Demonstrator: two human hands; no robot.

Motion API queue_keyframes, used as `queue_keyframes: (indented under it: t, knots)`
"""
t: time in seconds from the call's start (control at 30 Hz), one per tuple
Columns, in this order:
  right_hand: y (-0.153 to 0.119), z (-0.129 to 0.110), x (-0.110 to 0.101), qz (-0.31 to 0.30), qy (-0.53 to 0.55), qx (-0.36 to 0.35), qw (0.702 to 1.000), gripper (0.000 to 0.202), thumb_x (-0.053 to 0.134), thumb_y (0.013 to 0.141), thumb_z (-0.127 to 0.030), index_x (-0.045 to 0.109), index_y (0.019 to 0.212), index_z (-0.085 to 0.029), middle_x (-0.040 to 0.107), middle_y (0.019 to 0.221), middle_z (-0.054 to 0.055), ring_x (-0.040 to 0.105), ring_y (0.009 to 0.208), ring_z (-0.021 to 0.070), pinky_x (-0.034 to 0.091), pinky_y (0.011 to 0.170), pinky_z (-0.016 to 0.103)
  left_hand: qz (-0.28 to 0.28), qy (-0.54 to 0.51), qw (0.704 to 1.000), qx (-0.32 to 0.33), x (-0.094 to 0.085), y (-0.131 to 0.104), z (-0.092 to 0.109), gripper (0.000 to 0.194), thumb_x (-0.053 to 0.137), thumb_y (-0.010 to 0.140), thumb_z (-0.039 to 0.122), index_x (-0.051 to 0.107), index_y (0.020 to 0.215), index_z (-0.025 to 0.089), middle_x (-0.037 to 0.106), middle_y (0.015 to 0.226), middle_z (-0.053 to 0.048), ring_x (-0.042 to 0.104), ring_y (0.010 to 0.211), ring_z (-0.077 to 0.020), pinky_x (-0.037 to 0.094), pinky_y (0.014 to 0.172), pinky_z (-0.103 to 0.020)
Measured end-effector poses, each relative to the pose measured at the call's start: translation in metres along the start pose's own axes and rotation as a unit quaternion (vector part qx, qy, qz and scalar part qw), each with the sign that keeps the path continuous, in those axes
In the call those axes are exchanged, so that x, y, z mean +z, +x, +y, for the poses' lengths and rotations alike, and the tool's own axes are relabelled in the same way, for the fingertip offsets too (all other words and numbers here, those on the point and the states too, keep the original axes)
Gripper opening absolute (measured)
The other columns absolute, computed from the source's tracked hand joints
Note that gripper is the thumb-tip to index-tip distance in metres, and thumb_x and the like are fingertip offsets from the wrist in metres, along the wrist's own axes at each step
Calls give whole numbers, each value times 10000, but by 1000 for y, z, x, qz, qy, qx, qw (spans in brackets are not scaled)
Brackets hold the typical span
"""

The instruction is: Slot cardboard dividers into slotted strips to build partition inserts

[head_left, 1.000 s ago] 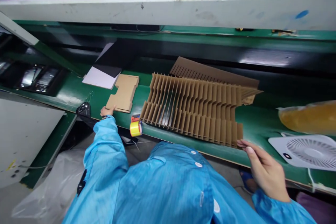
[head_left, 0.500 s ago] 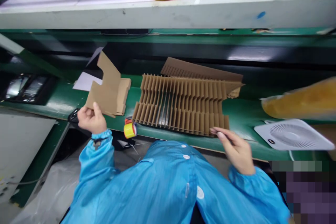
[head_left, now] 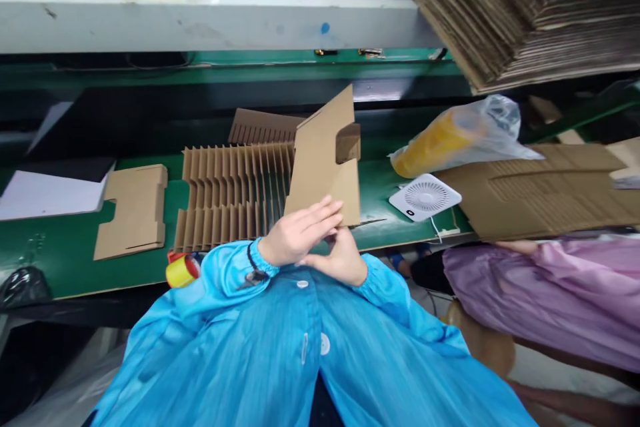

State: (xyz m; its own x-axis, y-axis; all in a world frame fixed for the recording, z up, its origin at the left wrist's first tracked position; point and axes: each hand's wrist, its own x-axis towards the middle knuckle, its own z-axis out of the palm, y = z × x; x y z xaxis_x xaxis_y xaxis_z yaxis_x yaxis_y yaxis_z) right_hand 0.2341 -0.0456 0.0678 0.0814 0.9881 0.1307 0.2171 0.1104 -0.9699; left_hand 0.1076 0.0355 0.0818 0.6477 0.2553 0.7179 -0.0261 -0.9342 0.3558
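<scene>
A notched flat cardboard piece [head_left: 325, 170] stands tilted in front of me, its lower edge at my hands. My left hand [head_left: 306, 230] lies across that edge, its fingers held together and closed on the cardboard. Just below and to the right, my right hand [head_left: 340, 259] is closed at the same edge, its fingertips partly hidden by my left hand. Beside the piece on the left sits a slotted cardboard divider grid [head_left: 227, 197]. Another notched cardboard piece [head_left: 135, 210] lies flat farther left.
A yellow tape roll [head_left: 183, 271] is at the front edge. To the right are a white fan [head_left: 425, 197], a plastic-wrapped yellow roll [head_left: 450, 137] and cardboard sheets [head_left: 540, 187]. A person's purple sleeve [head_left: 540, 293] is at the right. Stacked cardboard [head_left: 500, 13] overhangs the upper right.
The view has shifted right. The tilted cardboard has moved from the grid's left side to its right part. My hands, apart before, have come together, and my right hand has left the grid's corner.
</scene>
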Motion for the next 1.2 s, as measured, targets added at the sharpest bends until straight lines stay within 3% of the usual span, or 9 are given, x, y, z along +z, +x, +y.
queue_keyframes:
  t: [0.17, 0.27, 0.37, 0.47, 0.57, 0.63, 0.83, 1.0, 1.2]
  knots:
    - [-14, 19, -40, 251, -21, 9, 968, 377, 568, 842, -534, 662, 981, -197, 729, 911, 85, 693, 909, 259, 574, 811, 439, -96, -163, 982, -24, 24, 23, -2, 398, 281, 997, 170, 401, 1374, 132, 508, 1392, -140, 338, 1386, -156, 410, 1107, -319]
    - [-22, 23, -70, 362, -139, -10, 922, 343, 563, 852, -493, 683, 910, -177, 733, 884, 103, 695, 898, 277, 561, 830, 455, -39, -157, 986, -46, 36, 15, -2, 388, 315, 984, 150, 401, 1362, 171, 496, 1402, -141, 356, 1381, -178, 417, 1102, -390]
    - [-25, 26, -99, 447, -272, -44, 851, 351, 546, 862, -484, 682, 796, -167, 726, 822, 130, 704, 832, 297, 566, 787, 447, 21, -81, 992, -97, 50, -7, -11, 343, 371, 964, 145, 479, 1287, 191, 569, 1320, -137, 410, 1350, -211, 437, 1068, -465]
    - [-17, 32, -116, 445, -367, -57, 815, 433, 463, 893, -524, 663, 715, -183, 710, 736, 139, 707, 740, 295, 571, 700, 426, -64, 16, 986, -150, 66, -30, -23, 314, 460, 948, 220, 538, 1243, 142, 543, 1340, -172, 377, 1368, -268, 386, 1093, -525]
    - [-3, 40, -120, 414, -406, -62, 812, 507, 390, 909, -563, 649, 690, -186, 698, 696, 146, 704, 703, 290, 567, 666, 415, -179, 86, 966, -164, 77, -43, -30, 412, 573, 903, 330, 556, 1249, 106, 480, 1399, -194, 320, 1391, -326, 307, 1120, -574]
    - [5, 43, -119, 397, -418, -57, 815, 546, 344, 915, -586, 648, 694, -190, 698, 696, 144, 703, 705, 285, 564, 664, 410, -213, 107, 958, -162, 79, -46, -31, 448, 591, 891, 350, 553, 1265, 105, 469, 1411, -188, 317, 1391, -329, 285, 1128, -573]
    - [17, 49, -117, 368, -441, -30, 818, 627, 260, 910, -630, 654, 706, -188, 682, 700, 159, 693, 714, 301, 548, 670, 436, -222, 125, 954, -156, 78, -46, -29, 439, 582, 898, 343, 560, 1261, 96, 476, 1406, -182, 350, 1374, -325, 294, 1131, -550]
    - [19, 53, -118, 344, -444, -26, 827, 594, 269, 934, -563, 679, 786, -159, 678, 749, 175, 688, 778, 308, 544, 716, 441, -218, 123, 955, -156, 79, -48, -30, 425, 559, 911, 340, 558, 1262, 100, 470, 1412, -180, 349, 1375, -319, 294, 1133, -548]
    - [18, 58, -115, 346, -464, -79, 812, 546, 293, 954, -518, 670, 813, -150, 688, 748, 150, 694, 778, 278, 549, 682, 390, -225, 132, 953, -151, 79, -48, -29, 420, 511, 936, 352, 557, 1268, 99, 471, 1414, -174, 352, 1374, -319, 294, 1136, -544]
